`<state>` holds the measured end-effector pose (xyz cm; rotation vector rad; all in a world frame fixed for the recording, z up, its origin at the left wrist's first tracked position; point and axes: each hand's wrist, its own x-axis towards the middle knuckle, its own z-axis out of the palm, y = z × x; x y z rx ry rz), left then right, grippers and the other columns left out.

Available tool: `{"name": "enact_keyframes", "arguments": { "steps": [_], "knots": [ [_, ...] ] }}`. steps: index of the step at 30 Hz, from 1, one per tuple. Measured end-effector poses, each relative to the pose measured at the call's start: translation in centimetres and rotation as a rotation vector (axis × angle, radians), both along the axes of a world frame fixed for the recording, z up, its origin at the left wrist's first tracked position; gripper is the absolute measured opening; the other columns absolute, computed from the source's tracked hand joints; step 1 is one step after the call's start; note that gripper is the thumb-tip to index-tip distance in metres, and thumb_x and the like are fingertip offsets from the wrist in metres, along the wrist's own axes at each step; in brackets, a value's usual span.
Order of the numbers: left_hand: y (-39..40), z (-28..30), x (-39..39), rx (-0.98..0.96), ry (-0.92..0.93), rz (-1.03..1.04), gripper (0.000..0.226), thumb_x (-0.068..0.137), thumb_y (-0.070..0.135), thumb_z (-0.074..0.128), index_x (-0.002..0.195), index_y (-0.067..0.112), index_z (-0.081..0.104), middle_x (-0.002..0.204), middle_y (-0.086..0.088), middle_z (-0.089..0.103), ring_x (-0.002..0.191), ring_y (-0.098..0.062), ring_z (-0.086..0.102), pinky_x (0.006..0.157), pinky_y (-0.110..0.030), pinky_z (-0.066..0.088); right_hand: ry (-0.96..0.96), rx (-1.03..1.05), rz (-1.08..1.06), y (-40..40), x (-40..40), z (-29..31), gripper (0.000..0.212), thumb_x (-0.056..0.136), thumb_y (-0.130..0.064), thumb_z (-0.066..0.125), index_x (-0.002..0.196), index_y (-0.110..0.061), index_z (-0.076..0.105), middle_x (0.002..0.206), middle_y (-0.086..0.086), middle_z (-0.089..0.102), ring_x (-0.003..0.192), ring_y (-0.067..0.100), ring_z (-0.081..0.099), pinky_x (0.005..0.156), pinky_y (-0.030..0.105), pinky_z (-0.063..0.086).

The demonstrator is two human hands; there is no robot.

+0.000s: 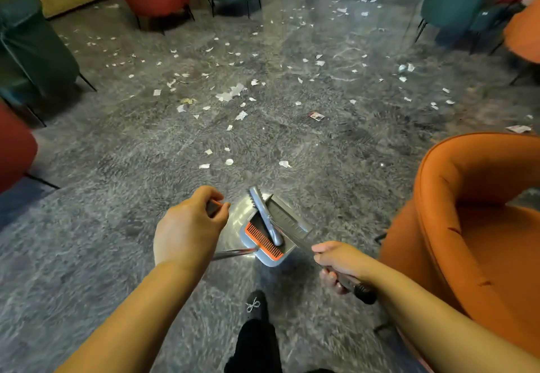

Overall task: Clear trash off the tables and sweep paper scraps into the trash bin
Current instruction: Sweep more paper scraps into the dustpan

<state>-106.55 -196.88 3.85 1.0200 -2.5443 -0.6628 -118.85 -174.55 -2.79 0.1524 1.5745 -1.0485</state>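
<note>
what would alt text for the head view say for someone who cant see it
A person's left hand and right hand each grip a long handle above a grey dustpan with the broom head resting in it. Paper scraps litter the grey floor ahead, among orange, red and green chairs.

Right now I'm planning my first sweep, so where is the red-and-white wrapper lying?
In the head view the red-and-white wrapper lies on the grey floor, right of centre, beyond the dustpan and ahead of the orange chair.
</note>
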Motion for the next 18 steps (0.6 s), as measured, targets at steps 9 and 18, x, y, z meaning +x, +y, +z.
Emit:
{"name": "enact_keyframes", "arguments": {
  "steps": [9,18],
  "knots": [
    [-10.0,-0.5,-16.9,-0.002,-0.028,-0.134,0.015,0.086,0.04,0.069,0.096,0.029,0.065,0.086,0.001,0.073,0.084,-0.031,0.066,0.061,-0.032,0.046,0.009,0.048,-0.214,-8.7,-13.9,-2.4,0.025,0.101,-0.011,0.039,0.119,-0.026,0.047,0.064,0.007,0.041,0.031,0.007,0.033,0.038,0.01,0.028],
    [-12.5,0.0,-35.1,-0.03,-0.027,-0.321,0.015,0.087,0.037,0.069,0.099,0.027,0.066,0.087,0.002,0.074,0.085,-0.032,0.066,0.061,-0.032,0.044,0.054,0.029,-0.382,-10.7,-27.7,-2.4,0.03,0.101,-0.008,0.038,0.128,-0.022,0.042,0.064,0.008,0.04,0.027,0.005,0.033,0.034,0.008,0.028]
  ]
}}
